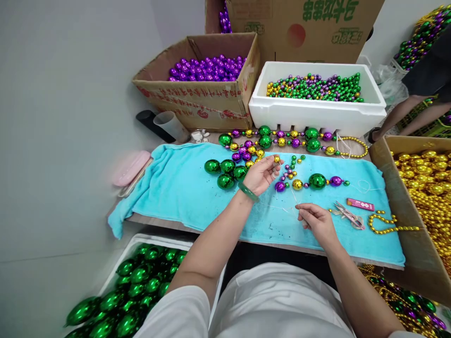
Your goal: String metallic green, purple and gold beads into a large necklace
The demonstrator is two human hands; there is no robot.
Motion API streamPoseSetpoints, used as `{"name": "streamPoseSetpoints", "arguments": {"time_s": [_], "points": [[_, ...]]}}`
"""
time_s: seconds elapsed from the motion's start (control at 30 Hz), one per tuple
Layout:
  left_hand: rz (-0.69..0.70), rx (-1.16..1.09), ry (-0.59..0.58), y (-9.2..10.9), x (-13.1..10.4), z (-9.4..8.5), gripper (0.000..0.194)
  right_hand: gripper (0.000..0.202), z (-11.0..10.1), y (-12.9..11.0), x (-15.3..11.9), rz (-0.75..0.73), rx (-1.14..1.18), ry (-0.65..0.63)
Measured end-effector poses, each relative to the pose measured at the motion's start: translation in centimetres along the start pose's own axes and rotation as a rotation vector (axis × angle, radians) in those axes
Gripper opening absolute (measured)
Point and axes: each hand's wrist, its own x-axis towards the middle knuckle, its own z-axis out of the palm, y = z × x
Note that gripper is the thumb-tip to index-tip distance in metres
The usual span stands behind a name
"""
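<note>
White crate: holds glossy green ovals (pixel 140 273); cut off at the bottom of the view and partly covered by the left arm.
Green balls (pixel 225 181): grouped on the blue towel (pixel 169 188), partly behind the left hand (pixel 260 178).
Left grip: thumb and fingertips closed on a gold ball (pixel 276 159), raised over the towel. A light pinch that leaves its hole uncovered should suit; a hard one could make it roll out.
Thread (pixel 295 197): slanting from the gold ball to the other hand; whether it passes through the ball is too fine to tell. Light tension should avoid snags.
Beaded row (pixel 317 181): purple, gold and green balls on the towel; best left flat so nothing tangles.
Right grip: the right hand (pixel 319 224) pinches the thread; its curled fingers hide what lies inside the palm.
Scissors (pixel 348 216): on the towel, right of that hand; blade tips hard to make out.
</note>
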Motion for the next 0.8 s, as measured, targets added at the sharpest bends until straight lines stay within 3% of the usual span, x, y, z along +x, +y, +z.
{"name": "streamPoseSetpoints", "arguments": {"time_s": [0.33,0.5,0.6,0.67,0.73,0.8], "points": [[0.004,0.011,-0.002,0.0,0.3,-0.3,0.008,0.030,0.0,0.4,0.2,0.023,0.026,-0.003],[0.073,0.247,-0.047,-1.4,-0.3,-0.2,0.022,0.029,-0.1,0.6,0.3,0.032,0.031,-0.004],[0.139,0.630,-0.111,-1.8,-1.3,-0.4,0.028,0.028,-0.3,0.8,0.3,0.020,0.035,0.013],[0.302,1.046,-0.053,-1.1,-2.0,-1.1,0.027,0.029,-0.5,0.9,0.3,0.006,0.034,0.036],[0.473,1.509,0.150,0.3,-2.4,-2.5,0.028,0.029,-0.8,1.0,0.2,-0.007,0.037,0.063],[0.489,1.885,0.408,1.6,-2.7,-4.2,0.035,0.030,-1.0,0.9,0.2,-0.012,0.045,0.084]]}}
